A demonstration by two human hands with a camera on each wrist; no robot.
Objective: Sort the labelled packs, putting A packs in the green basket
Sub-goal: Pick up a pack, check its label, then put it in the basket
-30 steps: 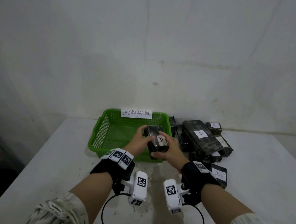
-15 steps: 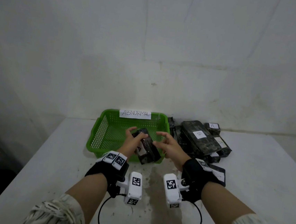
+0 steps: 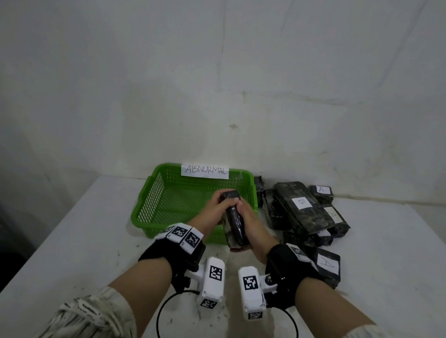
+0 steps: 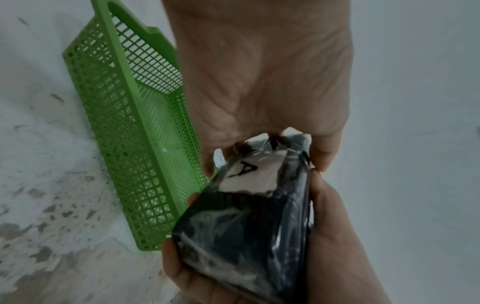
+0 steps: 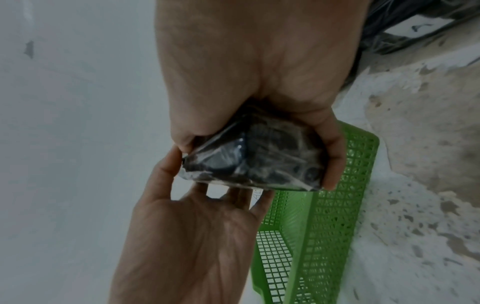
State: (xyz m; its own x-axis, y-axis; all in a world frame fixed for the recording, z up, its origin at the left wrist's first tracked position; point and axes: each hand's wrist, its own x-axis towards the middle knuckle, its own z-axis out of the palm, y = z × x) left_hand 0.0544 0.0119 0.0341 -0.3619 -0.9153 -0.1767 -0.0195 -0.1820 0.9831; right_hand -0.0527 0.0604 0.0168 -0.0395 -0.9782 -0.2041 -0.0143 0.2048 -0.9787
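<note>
A dark plastic-wrapped pack [image 3: 234,224] with a white label marked A [image 4: 244,170] is held on edge above the front right rim of the green basket [image 3: 142,202]. My left hand [image 3: 212,208] grips its far end, fingers curled over the top. My right hand [image 3: 253,222] grips the near end, thumb on one side and fingers on the other. In the right wrist view the pack [image 5: 254,160] sits between both hands, beside the basket [image 5: 324,226]. The basket holds nothing that I can see.
A paper sign reading ABNORMAL [image 3: 205,170] hangs on the basket's back wall. Right of the basket lies a pile of dark packs, one marked B [image 3: 301,202], others marked A [image 3: 322,189] [image 3: 326,263]. The white table [image 3: 73,236] meets the wall behind.
The pack lay label-up in both hands, then the fingers loosened as it tilted. Now it stands on edge with both hands gripping it again, slightly nearer me.
</note>
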